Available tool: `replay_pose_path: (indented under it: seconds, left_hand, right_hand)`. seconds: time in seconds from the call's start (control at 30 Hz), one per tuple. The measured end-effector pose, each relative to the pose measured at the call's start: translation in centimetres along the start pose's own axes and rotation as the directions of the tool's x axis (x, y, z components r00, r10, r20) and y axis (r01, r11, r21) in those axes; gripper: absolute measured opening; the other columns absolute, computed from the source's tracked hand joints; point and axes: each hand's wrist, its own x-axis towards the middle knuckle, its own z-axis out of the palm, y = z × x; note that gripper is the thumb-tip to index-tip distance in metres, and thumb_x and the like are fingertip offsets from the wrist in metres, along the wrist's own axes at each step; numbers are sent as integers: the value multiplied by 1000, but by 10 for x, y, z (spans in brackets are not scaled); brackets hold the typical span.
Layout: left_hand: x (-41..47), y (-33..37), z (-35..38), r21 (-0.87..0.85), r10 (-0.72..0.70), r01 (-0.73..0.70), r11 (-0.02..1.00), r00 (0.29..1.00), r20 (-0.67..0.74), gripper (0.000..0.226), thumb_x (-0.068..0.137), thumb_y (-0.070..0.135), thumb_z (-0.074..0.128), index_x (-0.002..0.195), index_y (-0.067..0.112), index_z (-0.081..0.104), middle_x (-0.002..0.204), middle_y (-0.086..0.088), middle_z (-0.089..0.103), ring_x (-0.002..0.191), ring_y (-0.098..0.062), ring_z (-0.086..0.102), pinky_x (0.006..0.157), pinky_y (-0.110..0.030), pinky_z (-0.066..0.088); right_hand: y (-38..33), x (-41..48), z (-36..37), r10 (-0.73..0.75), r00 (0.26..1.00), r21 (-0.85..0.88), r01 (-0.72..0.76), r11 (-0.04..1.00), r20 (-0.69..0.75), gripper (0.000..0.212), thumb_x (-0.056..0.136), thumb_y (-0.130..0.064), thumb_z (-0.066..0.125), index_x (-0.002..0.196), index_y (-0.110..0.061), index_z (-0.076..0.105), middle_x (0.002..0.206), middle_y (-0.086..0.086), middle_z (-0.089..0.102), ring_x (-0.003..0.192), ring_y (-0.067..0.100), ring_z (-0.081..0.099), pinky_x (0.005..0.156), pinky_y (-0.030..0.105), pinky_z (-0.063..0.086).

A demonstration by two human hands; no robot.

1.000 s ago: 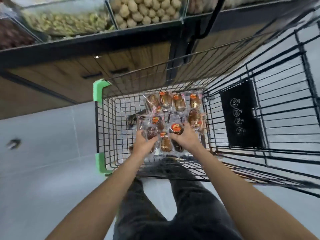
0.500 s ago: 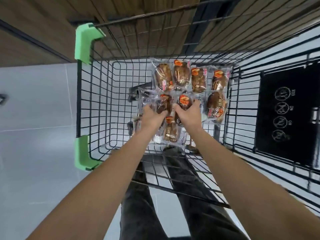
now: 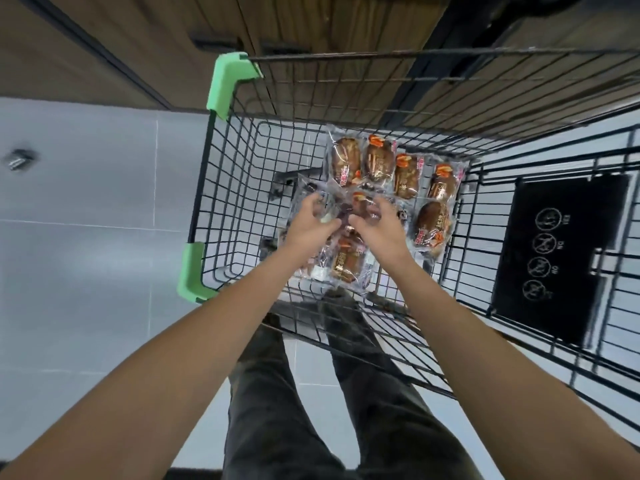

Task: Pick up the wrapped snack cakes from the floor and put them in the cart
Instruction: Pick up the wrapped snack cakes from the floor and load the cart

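Several wrapped snack cakes (image 3: 377, 161), brown in clear plastic with orange labels, lie on the bottom of the black wire cart (image 3: 381, 55). Both my arms reach down into the basket. My left hand (image 3: 310, 225) hovers just over the nearer packs with its fingers spread and loose, and my right hand (image 3: 379, 228) is close beside it in the same way. Neither hand grips a pack. One more cake (image 3: 346, 263) shows below my wrists, and another (image 3: 433, 223) lies to the right of my right hand.
The cart has green corner bumpers (image 3: 228, 81) on its left side and a black seat flap (image 3: 557, 247) with white icons on the right. A wooden shelf base (image 3: 311, 22) runs across the top. A small dark object (image 3: 17, 159) lies on the grey tiled floor at left.
My hands held the near packs low in the cart; now their fingers have let go and spread above them. The view has tilted further down.
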Motion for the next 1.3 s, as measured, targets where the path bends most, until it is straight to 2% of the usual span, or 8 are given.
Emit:
replay_pose_path:
  seconds: [0.1,0.23,0.43,0.57,0.8,0.93,1.07,1.3]
  left_hand:
    - [-32,11,-25,-26,83,-83,996,996,-25,66,83,17,68,140,20,35,124,11,52,110,-10,50,78,-12,45]
    - [-82,12,-65,-120,129,-145,982,983,-128,66,86,16,66,143,22,33,140,2,45,119,-14,48,97,-34,44]
    - [-158,0,-140,-228,134,-232,945,917,-377,54,89,7,61,138,7,38,137,-11,48,117,-22,50,95,-24,38]
    - [-221,-34,-205,-355,45,-302,885,814,-580,51,89,-2,58,136,0,40,135,-17,49,102,-18,48,91,-25,40]
    - [-324,-135,-309,-463,-142,-383,800,628,-765,49,90,-1,57,136,3,43,135,-14,51,105,-18,50,92,-29,42]
    - [-372,-197,-366,-482,-213,-418,770,543,-812,46,89,2,58,133,7,46,133,-12,52,103,-18,54,84,-24,40]
    - [-416,-257,-419,-497,-275,-446,744,473,-837,46,89,4,59,133,9,46,134,-11,52,113,-26,56,85,-25,40]
    - [-492,-342,-475,-504,-372,-513,695,343,-862,45,91,14,59,134,13,46,134,-5,51,103,-14,55,84,-22,37]
  right_hand:
    - [-31,-26,6,-75,995,-20,76,997,65,59,89,-16,65,141,-13,38,117,-6,55,96,-1,55,74,11,47]
    - [-74,-64,22,-172,976,-51,180,982,132,63,88,-20,66,143,-16,35,124,-3,54,105,8,54,80,19,46]
    - [-129,-114,73,-281,908,-101,326,940,311,52,88,-16,65,135,-12,44,112,-1,59,96,8,55,75,13,41]
    - [-164,-156,139,-316,800,-151,445,883,511,42,89,-7,63,128,-5,49,107,7,60,95,15,57,77,13,43]
    - [-213,-256,284,-331,546,-177,681,710,769,39,88,3,60,126,6,49,116,30,59,90,20,54,71,10,45]
    - [-225,-318,370,-325,448,-143,741,656,833,37,89,-3,61,125,0,53,108,19,62,86,14,55,69,9,43]
    - [-227,-372,455,-302,358,-130,807,576,884,35,89,-7,62,123,-3,56,100,6,60,71,2,52,63,9,41]
    - [-210,-457,560,-260,227,-75,871,486,939,32,88,-11,62,119,-8,58,101,6,63,82,14,56,67,16,43]
